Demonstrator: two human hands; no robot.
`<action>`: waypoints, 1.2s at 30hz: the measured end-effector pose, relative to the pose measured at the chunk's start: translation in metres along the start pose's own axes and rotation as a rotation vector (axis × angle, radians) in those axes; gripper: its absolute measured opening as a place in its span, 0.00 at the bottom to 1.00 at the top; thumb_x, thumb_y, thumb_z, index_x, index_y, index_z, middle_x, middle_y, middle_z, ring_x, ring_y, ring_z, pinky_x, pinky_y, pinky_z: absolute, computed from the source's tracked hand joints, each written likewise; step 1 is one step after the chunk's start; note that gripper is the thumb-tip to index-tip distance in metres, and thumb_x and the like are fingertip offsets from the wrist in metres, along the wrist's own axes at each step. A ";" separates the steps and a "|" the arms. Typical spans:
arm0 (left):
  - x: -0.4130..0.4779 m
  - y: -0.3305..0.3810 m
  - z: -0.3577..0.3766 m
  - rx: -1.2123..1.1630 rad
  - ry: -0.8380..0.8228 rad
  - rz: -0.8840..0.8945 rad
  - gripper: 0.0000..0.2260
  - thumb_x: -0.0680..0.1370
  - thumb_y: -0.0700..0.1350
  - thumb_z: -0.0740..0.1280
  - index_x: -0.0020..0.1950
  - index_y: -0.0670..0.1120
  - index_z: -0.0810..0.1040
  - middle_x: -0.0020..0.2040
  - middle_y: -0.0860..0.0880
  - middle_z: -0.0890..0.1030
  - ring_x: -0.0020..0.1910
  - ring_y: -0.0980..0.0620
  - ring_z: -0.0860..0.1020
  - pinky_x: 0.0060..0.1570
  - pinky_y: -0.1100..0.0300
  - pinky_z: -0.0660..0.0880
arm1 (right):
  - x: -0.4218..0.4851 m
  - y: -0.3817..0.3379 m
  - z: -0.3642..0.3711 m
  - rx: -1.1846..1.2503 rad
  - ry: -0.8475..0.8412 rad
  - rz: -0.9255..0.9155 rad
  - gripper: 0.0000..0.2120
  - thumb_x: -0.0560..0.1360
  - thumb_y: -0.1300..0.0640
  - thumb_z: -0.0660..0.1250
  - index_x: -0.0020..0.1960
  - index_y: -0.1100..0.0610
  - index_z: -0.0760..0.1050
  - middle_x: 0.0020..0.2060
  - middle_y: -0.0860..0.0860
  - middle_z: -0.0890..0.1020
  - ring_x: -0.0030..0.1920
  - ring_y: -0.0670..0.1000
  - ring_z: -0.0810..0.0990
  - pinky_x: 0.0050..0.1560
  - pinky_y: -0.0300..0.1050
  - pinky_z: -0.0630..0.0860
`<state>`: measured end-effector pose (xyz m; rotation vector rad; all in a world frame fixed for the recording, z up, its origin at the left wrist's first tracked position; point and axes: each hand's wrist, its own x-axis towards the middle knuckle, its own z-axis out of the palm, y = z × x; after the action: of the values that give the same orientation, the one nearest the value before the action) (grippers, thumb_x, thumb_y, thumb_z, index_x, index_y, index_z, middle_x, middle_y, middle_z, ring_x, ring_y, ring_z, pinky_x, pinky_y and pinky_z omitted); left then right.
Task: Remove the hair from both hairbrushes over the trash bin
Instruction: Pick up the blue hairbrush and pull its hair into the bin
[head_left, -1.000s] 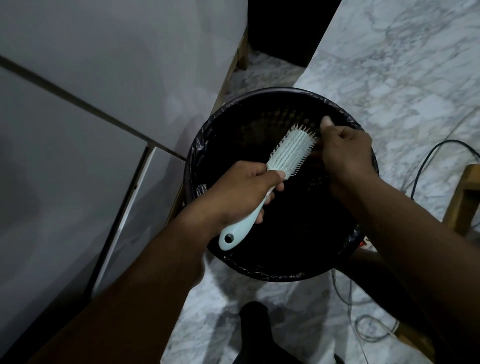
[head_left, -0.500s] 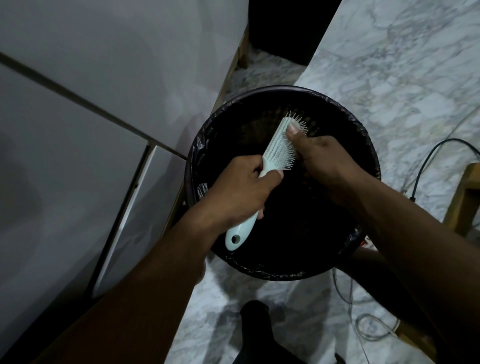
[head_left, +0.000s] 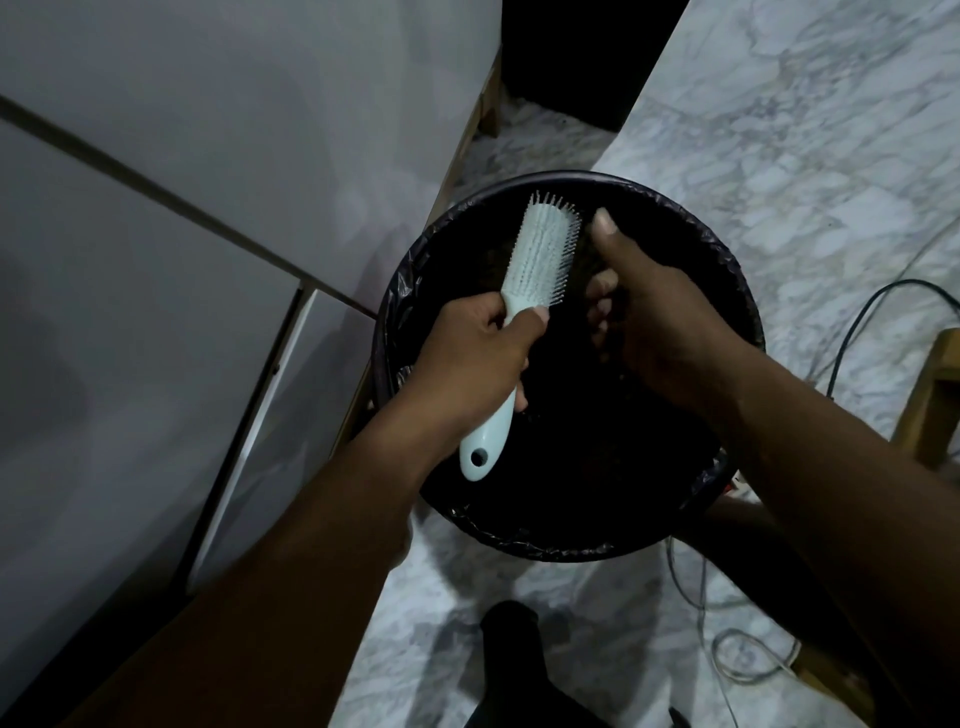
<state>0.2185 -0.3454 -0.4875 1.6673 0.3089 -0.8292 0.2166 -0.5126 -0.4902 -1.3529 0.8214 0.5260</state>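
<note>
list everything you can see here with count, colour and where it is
hairbrush: 1, pale blue-white, held over the bin, bristles facing right
trash bin: 1, black with black liner, centre, on the floor
floor: 1, white-grey marble, right and bottom
cabinet panels: several, grey-white, left
cables: a few, black and pale, right on the floor
wooden furniture: 1, brown, right edge
left hand: 1, gripping the brush handle
right hand: 1, beside the bristles, fingers curled, contents unclear

Dim indoor light, brightest on the marble floor (head_left: 810, 171) upper right, deep murky shadows, wide-angle bending at edges
</note>
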 end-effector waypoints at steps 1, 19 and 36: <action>-0.001 -0.002 0.001 0.050 -0.004 0.026 0.08 0.82 0.46 0.68 0.49 0.42 0.82 0.26 0.53 0.76 0.18 0.55 0.73 0.22 0.64 0.70 | -0.002 0.001 0.002 -0.072 -0.007 -0.028 0.27 0.69 0.30 0.68 0.31 0.54 0.75 0.26 0.50 0.74 0.27 0.49 0.71 0.33 0.43 0.68; -0.005 -0.005 -0.001 0.308 0.169 0.064 0.09 0.73 0.43 0.75 0.41 0.44 0.75 0.30 0.48 0.81 0.21 0.54 0.79 0.23 0.62 0.73 | 0.005 0.004 0.004 0.074 -0.082 -0.059 0.19 0.82 0.48 0.61 0.39 0.58 0.77 0.29 0.52 0.79 0.29 0.50 0.77 0.34 0.44 0.71; -0.004 -0.002 0.002 0.320 0.158 0.077 0.11 0.73 0.43 0.75 0.40 0.44 0.74 0.29 0.50 0.79 0.19 0.54 0.78 0.20 0.63 0.70 | 0.004 0.007 0.001 -0.013 -0.142 -0.195 0.15 0.81 0.55 0.65 0.39 0.63 0.75 0.26 0.50 0.79 0.25 0.45 0.75 0.30 0.36 0.74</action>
<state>0.2135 -0.3456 -0.4862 2.0362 0.2269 -0.7172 0.2135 -0.5109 -0.4978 -1.3743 0.5642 0.4688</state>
